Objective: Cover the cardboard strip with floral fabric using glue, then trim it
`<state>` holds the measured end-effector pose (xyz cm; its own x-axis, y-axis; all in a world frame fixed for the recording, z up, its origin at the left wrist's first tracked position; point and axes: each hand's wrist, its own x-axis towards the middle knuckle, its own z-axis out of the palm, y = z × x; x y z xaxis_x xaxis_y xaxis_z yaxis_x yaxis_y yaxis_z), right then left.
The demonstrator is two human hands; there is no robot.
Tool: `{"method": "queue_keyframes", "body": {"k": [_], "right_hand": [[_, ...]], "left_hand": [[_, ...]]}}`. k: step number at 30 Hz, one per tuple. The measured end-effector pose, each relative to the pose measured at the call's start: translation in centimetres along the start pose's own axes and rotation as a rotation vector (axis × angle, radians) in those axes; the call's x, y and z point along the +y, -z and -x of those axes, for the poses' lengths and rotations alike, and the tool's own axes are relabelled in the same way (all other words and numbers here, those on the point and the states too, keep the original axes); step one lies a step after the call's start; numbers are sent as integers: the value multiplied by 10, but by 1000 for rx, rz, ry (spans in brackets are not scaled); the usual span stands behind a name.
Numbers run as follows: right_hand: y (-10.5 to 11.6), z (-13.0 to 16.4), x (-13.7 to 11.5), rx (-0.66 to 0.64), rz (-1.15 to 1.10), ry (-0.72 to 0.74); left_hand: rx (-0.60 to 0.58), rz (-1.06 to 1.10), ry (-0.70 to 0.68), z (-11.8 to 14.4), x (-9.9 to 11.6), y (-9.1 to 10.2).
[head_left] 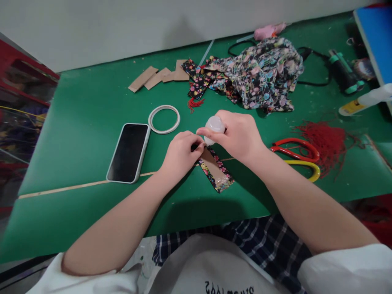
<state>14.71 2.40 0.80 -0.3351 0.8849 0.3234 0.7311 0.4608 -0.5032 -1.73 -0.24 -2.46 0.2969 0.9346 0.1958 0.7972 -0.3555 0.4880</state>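
A white squeeze bottle (214, 124), which looks like a glue bottle, is tipped nozzle-down in my right hand (240, 132), its fingers wrapped round it. Below it lies a cardboard strip (215, 168) with flowered black cloth folded over its edges. White marks show across the strip's near end. My left hand (184, 150) pinches the far end, close to the bottle's nozzle. The exact spot where the nozzle meets the strip is hidden by my fingers.
On the green table (88, 110) are a phone (128, 153), a tape roll (151, 119), cardboard pieces (143, 79) and crumpled flowered cloth (263, 73). To the right lie scissors (301, 149), red threads (324, 143), a yellow-labelled bottle (352, 107) and a corded black-and-green tool (344, 73).
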Motion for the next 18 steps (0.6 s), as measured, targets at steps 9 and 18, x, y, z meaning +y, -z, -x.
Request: {"method": "queue_keyframes", "body": {"k": [9,18], "right_hand": [[4,0,-2,96,-79,-80],[0,1,-3,134,-38,-128]], "left_hand": [[-20,22,18,0,2,3],[-26,56,17,1,2,3]]}}
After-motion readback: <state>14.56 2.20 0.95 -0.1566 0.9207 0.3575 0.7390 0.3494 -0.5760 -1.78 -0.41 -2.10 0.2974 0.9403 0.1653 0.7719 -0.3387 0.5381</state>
